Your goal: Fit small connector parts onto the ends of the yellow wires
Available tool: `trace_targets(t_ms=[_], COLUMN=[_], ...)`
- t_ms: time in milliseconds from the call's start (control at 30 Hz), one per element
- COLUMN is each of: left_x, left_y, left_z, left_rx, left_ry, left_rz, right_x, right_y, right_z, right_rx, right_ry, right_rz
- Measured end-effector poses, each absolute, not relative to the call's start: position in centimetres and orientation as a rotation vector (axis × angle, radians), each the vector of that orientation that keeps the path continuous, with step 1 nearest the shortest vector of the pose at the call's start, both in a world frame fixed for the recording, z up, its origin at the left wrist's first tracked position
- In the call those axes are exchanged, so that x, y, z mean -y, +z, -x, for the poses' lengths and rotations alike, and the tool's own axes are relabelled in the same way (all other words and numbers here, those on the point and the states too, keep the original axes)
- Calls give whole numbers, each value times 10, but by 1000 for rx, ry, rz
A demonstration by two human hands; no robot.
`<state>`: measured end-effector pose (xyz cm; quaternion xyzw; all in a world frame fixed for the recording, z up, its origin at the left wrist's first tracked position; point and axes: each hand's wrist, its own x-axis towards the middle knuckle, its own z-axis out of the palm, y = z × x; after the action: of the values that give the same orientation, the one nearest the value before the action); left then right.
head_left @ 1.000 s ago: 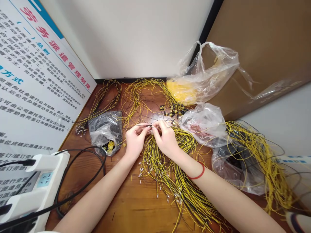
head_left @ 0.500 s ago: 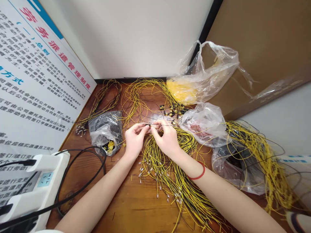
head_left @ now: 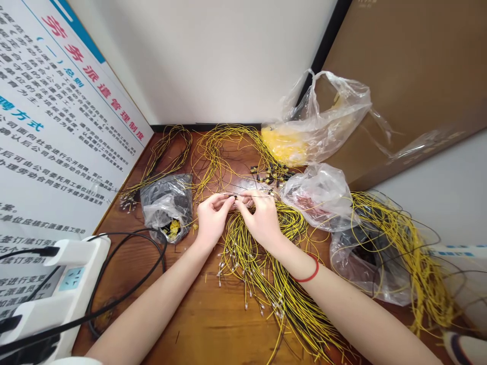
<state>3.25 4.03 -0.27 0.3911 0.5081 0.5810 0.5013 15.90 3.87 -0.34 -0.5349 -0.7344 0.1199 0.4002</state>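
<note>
My left hand [head_left: 213,218] and my right hand [head_left: 262,215] meet fingertip to fingertip above the table. Between them is a small black connector [head_left: 235,198], pinched by the left thumb and fingers, with thin dark wire running off it. The right thumb and fingers are closed at the connector's other side, on what looks like the wire; the exact grip is too small to make out. Beneath my hands lies a large bundle of yellow and black wires [head_left: 262,263], with small clear-tipped ends spread toward me.
A grey bag [head_left: 167,195] with yellow and black pieces stands left. Behind are a loop of yellow wires [head_left: 218,139], small black-and-yellow parts [head_left: 266,175] and a bag of yellow pieces [head_left: 287,144]. More bags and wires [head_left: 422,263] lie right. A power strip [head_left: 83,284] sits front left.
The whole view has shifted slightly. My hands stay together at the same spot, with only small finger movement at the connector.
</note>
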Motion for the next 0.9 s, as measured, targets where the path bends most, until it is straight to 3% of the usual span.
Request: trace_targets(t_ms=[467, 600, 767, 900], left_x=[-40, -38, -33, -25], left_y=[-5, 2, 18, 36], left_z=[-32, -31, -35, -39], left_rx=[-1209, -1220, -1080, -1026], left_ry=[1360, 1429, 1425, 1372], left_rz=[-1060, -1053, -1097, -1189], right_x=[-40, -20, 2, -7], right_y=[0, 35, 102, 115], right_z=[-158, -165, -185, -193], right_rx=[1970, 2242, 2390, 2161], right_ry=[325, 309, 686, 434], right_rz=[1392, 1275, 1029, 1194])
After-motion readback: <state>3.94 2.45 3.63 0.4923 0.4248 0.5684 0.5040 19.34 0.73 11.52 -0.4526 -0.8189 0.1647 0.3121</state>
